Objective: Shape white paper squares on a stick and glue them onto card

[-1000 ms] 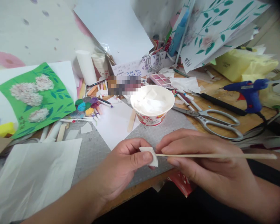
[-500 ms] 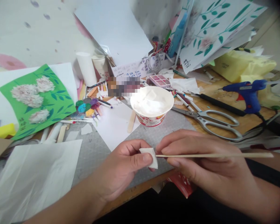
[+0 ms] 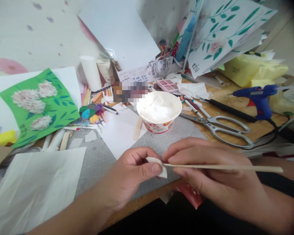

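Between thumb and fingers, my left hand (image 3: 134, 174) pinches a small piece of white paper (image 3: 163, 172) above the front of the grey cutting mat. My right hand (image 3: 215, 173) is closed on a thin wooden stick (image 3: 225, 167), which lies across the palm side of the fingers. The stick's left tip meets the edge of the paper piece. Just beyond both hands stands a paper bowl (image 3: 158, 125) with a red printed outside and white material inside. Left of the bowl, a flat wooden craft stick (image 3: 138, 128) rests on a white sheet (image 3: 120, 138).
Silver-handled scissors (image 3: 218, 127) and a blue glue gun (image 3: 258, 98) lie at the right. Leftward are a green flower picture (image 3: 41, 107), a paint palette (image 3: 88, 112) and a white translucent sheet (image 3: 39, 182). Paper cups (image 3: 105, 70) stand at the back.
The stick's right end has dipped slightly, and my right hand has shifted a little left. The paper piece has bent and turned somewhat between my left fingers.
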Demonstrator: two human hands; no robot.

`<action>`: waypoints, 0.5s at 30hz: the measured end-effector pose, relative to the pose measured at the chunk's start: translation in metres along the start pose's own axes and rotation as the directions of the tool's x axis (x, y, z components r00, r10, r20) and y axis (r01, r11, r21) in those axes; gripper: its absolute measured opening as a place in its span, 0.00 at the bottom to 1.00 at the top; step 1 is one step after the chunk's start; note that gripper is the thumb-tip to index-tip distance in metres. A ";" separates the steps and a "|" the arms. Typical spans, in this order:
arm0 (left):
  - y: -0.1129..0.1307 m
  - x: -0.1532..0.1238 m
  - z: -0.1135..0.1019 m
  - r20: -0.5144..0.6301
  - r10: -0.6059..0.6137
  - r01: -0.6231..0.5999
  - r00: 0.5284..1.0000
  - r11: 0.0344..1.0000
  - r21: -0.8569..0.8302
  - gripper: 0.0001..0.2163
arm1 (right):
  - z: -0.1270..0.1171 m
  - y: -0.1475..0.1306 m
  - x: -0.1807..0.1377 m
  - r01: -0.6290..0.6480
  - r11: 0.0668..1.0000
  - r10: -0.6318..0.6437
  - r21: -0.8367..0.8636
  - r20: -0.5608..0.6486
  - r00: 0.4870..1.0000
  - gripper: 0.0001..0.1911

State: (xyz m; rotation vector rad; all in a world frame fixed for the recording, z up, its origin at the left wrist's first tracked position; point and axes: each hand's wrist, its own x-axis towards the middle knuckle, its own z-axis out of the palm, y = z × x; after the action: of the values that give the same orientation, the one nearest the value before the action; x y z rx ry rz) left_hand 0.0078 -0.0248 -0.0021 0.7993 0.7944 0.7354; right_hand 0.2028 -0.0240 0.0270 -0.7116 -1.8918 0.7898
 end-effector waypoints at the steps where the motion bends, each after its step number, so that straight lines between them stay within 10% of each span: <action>1: 0.000 0.000 0.000 -0.011 0.005 -0.005 1.000 1.000 0.020 0.08 | 0.000 0.000 0.000 -0.004 1.000 0.004 0.000 -0.002 1.000 0.09; 11: -0.001 -0.001 0.000 -0.095 0.148 -0.118 0.984 0.956 0.269 0.11 | 0.006 0.001 -0.004 -0.076 0.997 0.076 0.013 -0.044 0.996 0.11; 15: -0.001 -0.005 0.000 -0.192 0.393 -0.236 0.899 0.805 0.544 0.10 | 0.007 0.002 -0.005 -0.102 0.995 0.102 0.010 -0.081 0.991 0.08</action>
State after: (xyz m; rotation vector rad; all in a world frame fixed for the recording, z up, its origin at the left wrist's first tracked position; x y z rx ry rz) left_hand 0.0057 -0.0292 -0.0020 1.3500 1.1720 0.9786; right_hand 0.1983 -0.0278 0.0203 -0.8303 -1.7904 0.8175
